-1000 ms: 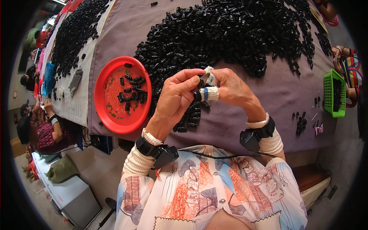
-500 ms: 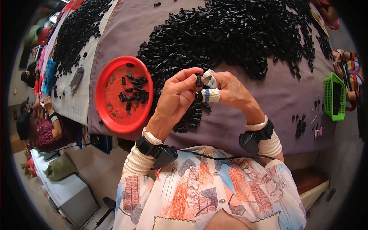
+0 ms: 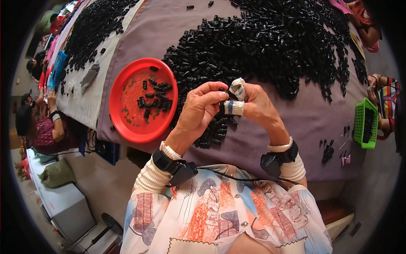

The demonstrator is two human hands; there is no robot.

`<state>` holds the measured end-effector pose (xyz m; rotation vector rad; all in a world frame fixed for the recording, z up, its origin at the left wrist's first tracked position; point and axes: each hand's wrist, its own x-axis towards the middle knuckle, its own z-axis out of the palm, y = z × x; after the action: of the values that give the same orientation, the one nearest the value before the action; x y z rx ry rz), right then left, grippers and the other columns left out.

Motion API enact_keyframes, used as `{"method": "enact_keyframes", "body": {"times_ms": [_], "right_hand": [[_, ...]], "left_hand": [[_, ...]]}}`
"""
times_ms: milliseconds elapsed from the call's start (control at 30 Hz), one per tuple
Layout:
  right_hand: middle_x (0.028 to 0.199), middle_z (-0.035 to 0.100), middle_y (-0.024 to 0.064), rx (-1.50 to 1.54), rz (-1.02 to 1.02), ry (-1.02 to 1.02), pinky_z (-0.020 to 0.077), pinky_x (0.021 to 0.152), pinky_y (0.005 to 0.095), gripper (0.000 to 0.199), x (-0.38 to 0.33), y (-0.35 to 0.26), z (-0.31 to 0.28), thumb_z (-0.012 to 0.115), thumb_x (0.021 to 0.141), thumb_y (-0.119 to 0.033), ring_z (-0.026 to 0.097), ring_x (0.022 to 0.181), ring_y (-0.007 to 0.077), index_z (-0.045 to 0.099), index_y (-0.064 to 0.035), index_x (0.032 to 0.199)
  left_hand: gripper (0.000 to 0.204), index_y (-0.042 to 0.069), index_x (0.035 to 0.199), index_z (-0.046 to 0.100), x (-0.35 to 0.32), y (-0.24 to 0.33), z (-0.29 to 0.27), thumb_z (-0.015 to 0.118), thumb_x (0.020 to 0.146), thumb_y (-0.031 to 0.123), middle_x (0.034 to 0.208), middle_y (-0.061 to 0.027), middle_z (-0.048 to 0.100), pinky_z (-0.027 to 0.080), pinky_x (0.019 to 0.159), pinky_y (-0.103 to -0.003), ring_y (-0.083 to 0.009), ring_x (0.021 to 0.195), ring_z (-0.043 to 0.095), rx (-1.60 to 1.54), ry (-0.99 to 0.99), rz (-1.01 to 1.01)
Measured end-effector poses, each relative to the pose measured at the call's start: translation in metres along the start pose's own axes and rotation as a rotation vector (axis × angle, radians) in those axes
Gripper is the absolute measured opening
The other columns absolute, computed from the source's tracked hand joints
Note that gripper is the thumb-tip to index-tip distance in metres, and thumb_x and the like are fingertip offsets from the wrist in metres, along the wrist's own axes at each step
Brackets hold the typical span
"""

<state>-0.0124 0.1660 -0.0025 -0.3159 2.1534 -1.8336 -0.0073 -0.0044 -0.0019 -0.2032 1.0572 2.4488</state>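
Note:
My left hand (image 3: 196, 112) pinches a small black plastic part (image 3: 231, 94) between thumb and fingers; the fingers hide much of it. Facing it, my right hand (image 3: 259, 108) is closed, with its covered fingertips against the same part. White knit finger covers (image 3: 234, 108), one with a blue stripe, wrap my right fingers. Just beyond both hands spreads a large heap of similar black parts (image 3: 253, 46). To the left, a round red tray (image 3: 122, 127) holds several loose black parts (image 3: 158, 99) and small coloured specks.
A purple-grey cloth (image 3: 292, 122) covers the table. At right are a green basket (image 3: 358, 127) and a small cluster of black parts (image 3: 327, 152). Another heap (image 3: 91, 31) lies on the left table, beside a blue basket (image 3: 57, 70). Other people sit at both sides.
My left fingers have closed further over the black part, which now shows less and lies against the right finger covers. The view has shifted slightly, so the tray appears farther right.

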Motion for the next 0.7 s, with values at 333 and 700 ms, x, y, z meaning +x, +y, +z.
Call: {"method": "enact_keyframes", "body": {"times_ms": [333, 700], "right_hand": [[0.064, 0.051, -0.0044, 0.063, 0.039, 0.008, 0.0373, 0.052, 0.0231, 0.024, -0.001, -0.003, 0.004, 0.071, 0.069, -0.02, 0.043, 0.06, 0.0046, 0.057, -0.0018, 0.078], [0.061, 0.05, 0.0009, -0.031, -0.006, -0.006, 0.0364, 0.052, 0.0274, 0.031, 0.001, -0.011, 0.001, 0.073, 0.066, -0.025, 0.043, 0.058, 0.0093, 0.056, -0.0011, 0.075]], "left_hand": [[0.023, -0.001, 0.106, 0.057, -0.002, 0.003, -0.003, 0.054, 0.087, 0.012, 0.088, -0.0067, 0.061, 0.048, 0.069, -0.024, -0.0106, 0.077, 0.057, -0.023, 0.01, -0.014], [0.028, -0.002, 0.113, 0.054, -0.003, 0.004, 0.004, 0.052, 0.089, 0.012, 0.095, -0.0096, 0.061, 0.051, 0.075, -0.027, -0.0134, 0.083, 0.06, 0.006, -0.07, -0.006]]}}
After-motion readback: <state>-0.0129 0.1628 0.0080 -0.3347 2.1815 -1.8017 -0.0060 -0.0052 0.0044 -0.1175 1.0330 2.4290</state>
